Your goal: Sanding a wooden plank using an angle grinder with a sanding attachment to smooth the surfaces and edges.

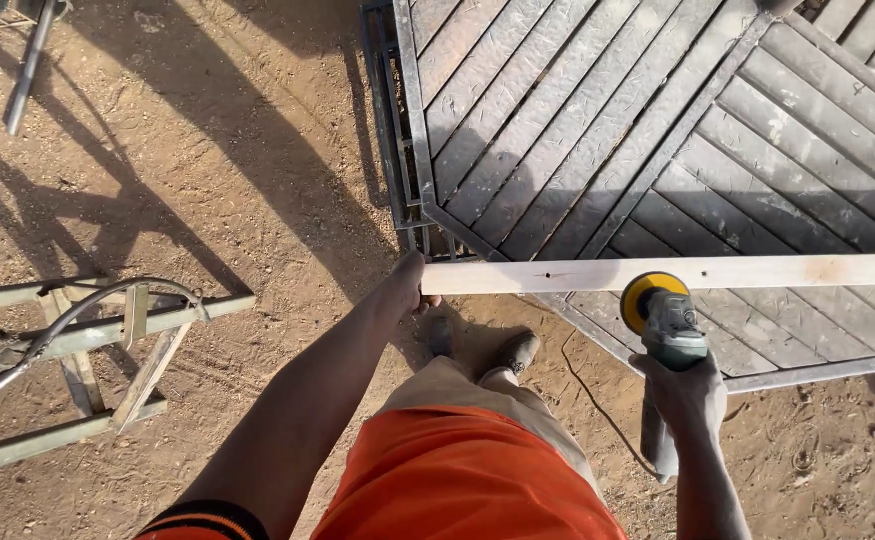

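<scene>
Head view: left hand (pixel 409 285) is gripping the near-left end of a pale plank (pixel 677 272), steadying it across a dark gate (pixel 597 130). Right hand (pixel 689 395) is clamping a grinder (pixel 665 322), its yellow disc touching the plank's edge.

Orange shirt (pixel 467 480), khaki trousers (pixel 477 390), dusty shoes (pixel 517 352), dark striped sleeve cuff (pixel 207 520)

The left hand (pixel 409 285) is gripping the end of a pale wooden plank (pixel 677 272) lying across a grey slatted gate panel (pixel 597 130). The right hand (pixel 692 392) is holding an angle grinder (pixel 669 325), its yellow disc (pixel 647 297) touching the plank's lower edge. A metal frame (pixel 87 360) is lying on the dirt ground (pixel 237 180).
</scene>
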